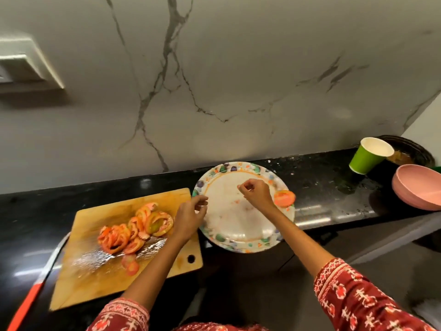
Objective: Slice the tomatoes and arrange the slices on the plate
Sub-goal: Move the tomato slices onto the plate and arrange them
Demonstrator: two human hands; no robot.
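The tomato slices (136, 231) lie in a loose heap on the wooden cutting board (95, 280), just to the left of the left hand (189, 217) — that hand hovers where the board's right edge meets the rim of the paper plate (241, 244), so it is the nearer one for the next pick-up. Its fingers (199, 200) are loosely curled and seem to hold nothing, pointing toward the plate, away from the heap; reaching a slice looks to call for a short move back to the left. The heap runs slantwise, from near the fingers away to the lower left, with a couple of stray slices (130, 263) at the near side of the board. The right hand (256, 193) hangs over the middle of the plate with fingertips drawn together, though whether they pinch anything I cannot tell. Just to its right, one tomato slice (284, 198) rests flat on the plate's rim — the only piece on the plate, so the arranging looks barely begun. Farther right on the black bench (322, 187) stand a green paper cup (368, 155), its inside out of view, and a pink bowl (416, 189), well apart from both hands. An orange-handled knife (31, 299) lies left of the board.
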